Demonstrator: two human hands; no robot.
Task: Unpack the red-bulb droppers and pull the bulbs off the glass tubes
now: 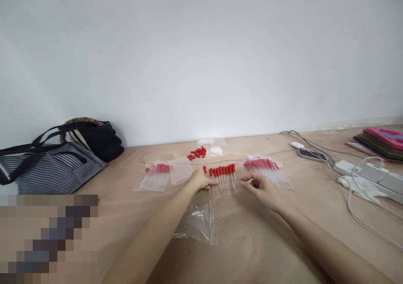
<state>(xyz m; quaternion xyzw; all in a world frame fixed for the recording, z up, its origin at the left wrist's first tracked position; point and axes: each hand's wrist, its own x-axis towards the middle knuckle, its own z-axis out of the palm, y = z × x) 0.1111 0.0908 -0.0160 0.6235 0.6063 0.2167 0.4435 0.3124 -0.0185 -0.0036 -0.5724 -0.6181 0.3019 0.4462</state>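
Observation:
A row of droppers [224, 179] with red rubber bulbs and thin clear stems lies in the middle of the table, bulbs pointing away from me. At its left end is my left hand [201, 181], fingers extended over the stems and apart. One dropper's red bulb [205, 169] shows just above that hand, its stem partly hidden. My right hand [260, 187] is beside the row's right end, thumb and index finger curved with a gap and nothing visible between them. A clear zip bag [201, 223] lies nearer me, partly covered by my left forearm.
Bagged droppers lie at left [157, 177] and right [267, 170]. Loose red bulbs [197, 153] rest near clear bags [215, 146] by the wall. A striped bag [56, 166] stands far left. Cables, a power strip [371, 175] and colourful sheets [380, 141] occupy the right.

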